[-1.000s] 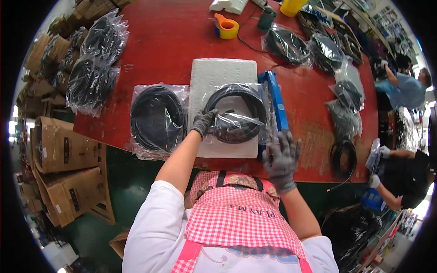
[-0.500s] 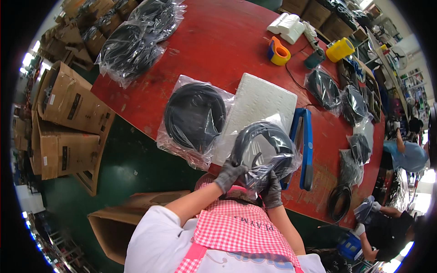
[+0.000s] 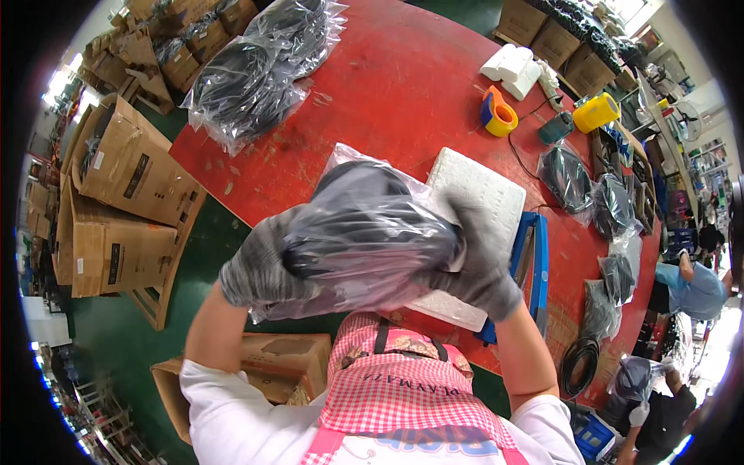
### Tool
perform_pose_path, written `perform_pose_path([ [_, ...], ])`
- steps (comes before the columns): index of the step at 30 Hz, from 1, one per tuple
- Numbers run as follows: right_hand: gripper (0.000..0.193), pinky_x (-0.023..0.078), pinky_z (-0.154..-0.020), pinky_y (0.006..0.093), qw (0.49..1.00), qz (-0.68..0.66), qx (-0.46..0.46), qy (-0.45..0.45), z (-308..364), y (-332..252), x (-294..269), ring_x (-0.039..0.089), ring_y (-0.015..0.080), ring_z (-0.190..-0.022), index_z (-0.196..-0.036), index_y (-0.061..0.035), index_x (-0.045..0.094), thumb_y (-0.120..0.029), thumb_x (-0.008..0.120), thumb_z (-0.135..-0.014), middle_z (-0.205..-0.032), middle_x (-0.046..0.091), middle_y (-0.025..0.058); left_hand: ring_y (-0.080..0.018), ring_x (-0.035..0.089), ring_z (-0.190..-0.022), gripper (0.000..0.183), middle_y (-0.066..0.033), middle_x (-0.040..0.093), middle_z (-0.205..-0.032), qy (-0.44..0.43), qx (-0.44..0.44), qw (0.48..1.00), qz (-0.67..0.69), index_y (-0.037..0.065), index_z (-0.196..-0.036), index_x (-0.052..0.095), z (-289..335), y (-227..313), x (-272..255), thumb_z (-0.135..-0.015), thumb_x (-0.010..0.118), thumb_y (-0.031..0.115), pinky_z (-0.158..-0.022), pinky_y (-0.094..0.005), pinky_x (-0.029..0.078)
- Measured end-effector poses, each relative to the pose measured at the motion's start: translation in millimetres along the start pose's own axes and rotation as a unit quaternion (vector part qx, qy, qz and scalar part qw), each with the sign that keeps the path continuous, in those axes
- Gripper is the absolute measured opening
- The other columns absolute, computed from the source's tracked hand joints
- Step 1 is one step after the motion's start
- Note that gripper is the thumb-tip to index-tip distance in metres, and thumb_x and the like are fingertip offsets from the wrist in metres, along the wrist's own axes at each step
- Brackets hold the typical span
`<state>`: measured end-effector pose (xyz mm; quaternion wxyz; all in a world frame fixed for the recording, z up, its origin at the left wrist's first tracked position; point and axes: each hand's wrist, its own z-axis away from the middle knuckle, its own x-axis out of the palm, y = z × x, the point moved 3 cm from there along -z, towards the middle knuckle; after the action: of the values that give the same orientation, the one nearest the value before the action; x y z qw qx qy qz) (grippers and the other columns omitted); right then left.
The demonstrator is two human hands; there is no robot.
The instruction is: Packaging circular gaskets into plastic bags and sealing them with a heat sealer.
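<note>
In front of me I hold a clear plastic bag with a coil of black cable [image 3: 364, 240], raised over the table's near edge and smeared by motion. My left hand [image 3: 267, 260], in a grey glove, is closed around its left end. My right hand [image 3: 484, 271], gloved the same way and blurred, grips the right end. Just behind it, partly hidden, another bagged black coil [image 3: 360, 177] lies on the red table [image 3: 387, 85]. A white foam slab [image 3: 484, 186] shows beyond my right hand. Next to the slab lies a long blue tool [image 3: 535, 260], likely a bag sealer.
Several bagged coils [image 3: 240, 93] are piled at the far left. Cardboard boxes [image 3: 136, 178] stand left, and an open box [image 3: 279, 356] near my left arm. A tape dispenser [image 3: 497, 116], white rolls [image 3: 511, 70] and more bagged coils [image 3: 566, 174] lie right; a co-worker [image 3: 659, 403] handles a bag.
The bagged coil I hold has risen toward me and moved left, off the foam slab. My hands have spread from its near edge to its two ends.
</note>
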<state>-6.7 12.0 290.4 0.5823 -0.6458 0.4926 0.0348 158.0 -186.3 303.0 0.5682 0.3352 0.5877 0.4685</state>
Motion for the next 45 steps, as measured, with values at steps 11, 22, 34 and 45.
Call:
perform_pose_path([
  [11,0.034,0.044,-0.056,0.0253,0.807,-0.431,0.404,0.028,25,129,136,0.055,0.0125,-0.062,-0.093,-0.0007,0.057,-0.029,0.063,-0.075,-0.076,0.059,0.0042,-0.0156,0.055,-0.091,0.028,-0.009,0.056,-0.105,0.206,-0.053,0.9,0.381,0.006,-0.103,0.052,-106,-161,-72,-0.082,0.055,0.024,-0.078,-0.0297,0.045],
  [22,0.055,0.047,-0.064,0.0324,0.892,-0.175,0.406,-0.092,35,138,150,0.06,0.0251,-0.07,-0.106,-0.0015,0.052,-0.046,0.059,-0.074,-0.077,0.061,0.0152,-0.0099,0.05,-0.08,0.033,0.0,0.056,-0.09,0.305,-0.188,0.911,0.204,0.005,-0.103,0.053,-60,-232,22,-0.077,0.064,0.024,-0.072,-0.0245,0.041],
  [34,0.077,0.025,-0.101,0.0341,0.946,-0.239,0.206,0.068,47,138,149,0.031,0.0272,-0.122,-0.134,-0.0087,0.022,-0.044,0.058,-0.075,-0.134,0.03,0.0158,-0.0208,0.05,-0.098,0.044,-0.0114,0.051,-0.112,0.274,-0.272,0.913,-0.132,0.003,-0.116,0.048,-77,-269,-4,-0.081,0.055,0.028,-0.084,-0.0338,0.04],
  [45,0.032,0.05,-0.069,0.0287,0.645,-0.748,0.156,0.002,280,142,-165,0.059,0.0158,-0.08,-0.106,0.0012,0.05,-0.025,0.047,-0.088,-0.095,0.06,0.0112,-0.0364,0.036,-0.116,0.06,-0.0217,0.041,-0.123,-0.089,0.237,0.894,-0.37,-0.002,-0.121,0.04,-94,-93,327,-0.073,0.059,0.029,-0.102,-0.0435,0.024],
])
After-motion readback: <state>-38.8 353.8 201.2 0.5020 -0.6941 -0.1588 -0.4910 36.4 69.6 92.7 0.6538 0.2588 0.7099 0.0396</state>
